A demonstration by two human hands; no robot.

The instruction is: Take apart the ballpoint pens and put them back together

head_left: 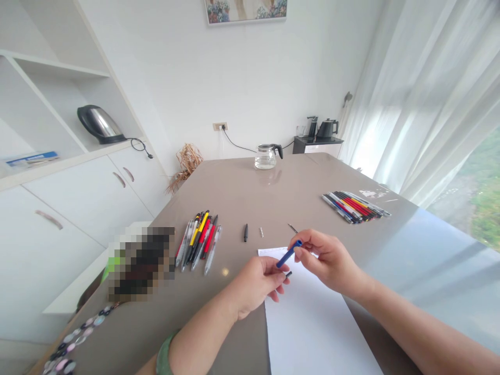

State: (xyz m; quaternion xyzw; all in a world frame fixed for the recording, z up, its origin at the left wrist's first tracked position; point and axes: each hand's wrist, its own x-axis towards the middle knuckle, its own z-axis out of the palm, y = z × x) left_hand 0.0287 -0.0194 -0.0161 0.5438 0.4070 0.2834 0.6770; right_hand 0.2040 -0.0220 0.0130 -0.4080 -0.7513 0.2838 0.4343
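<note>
Just below frame centre, the right hand point(330, 260) pinches a blue barrel point(288, 255), the left hand point(258, 284) grips a black piece point(288, 274), loose parts point(246, 233) lying unjoined.

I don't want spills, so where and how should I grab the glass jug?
Probably by its black handle, coming from your right: it sticks out on that side of the upright glass jug. Keep it level: it seems to hold liquid.

A glossy taupe worktop point(230, 190) spreads beneath and beyond the fingers point(311, 237). Far ahead of them, a white wall point(175, 78) bears a framed picture point(246, 11). White cabinets point(78, 213) stand to their left; to their right, sheer curtains point(406, 88) hang beside a bright window point(482, 213).
</note>
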